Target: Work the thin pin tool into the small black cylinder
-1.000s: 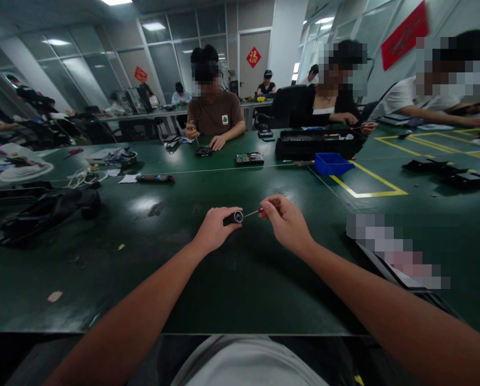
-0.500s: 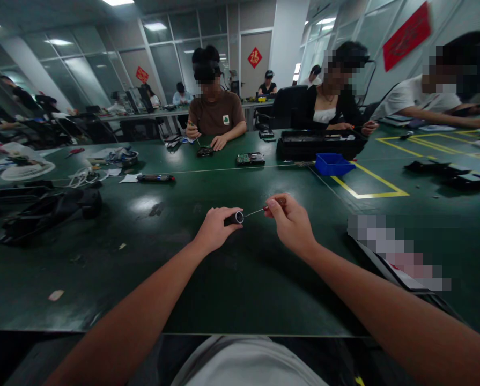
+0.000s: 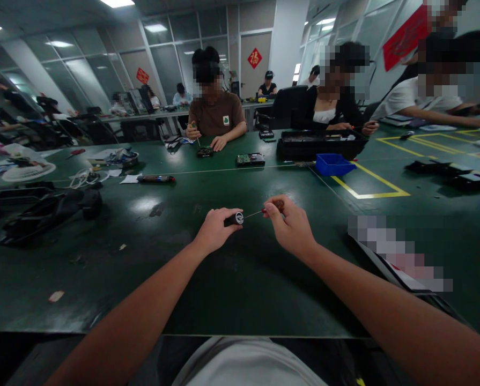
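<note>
My left hand [image 3: 214, 230] is closed around a small black cylinder with a silver end [image 3: 235, 219], held just above the dark green table [image 3: 231, 279]. My right hand [image 3: 290, 225] pinches the reddish handle of a thin screwdriver [image 3: 264, 211]. Its metal shaft points left, and the tip meets the cylinder's silver end. Both hands are at the table's middle, a short way in front of me.
A blue bin [image 3: 333, 163] and a long black tray [image 3: 319, 142] stand at the back right beside yellow floor-tape lines [image 3: 370, 182]. Circuit boards [image 3: 249, 158] lie before a seated person [image 3: 215, 110]. Black bags [image 3: 49, 209] and cables clutter the left. Other people work on the right.
My right hand has shifted slightly, with the screwdriver still at the cylinder's end. The left hand has stayed put.
</note>
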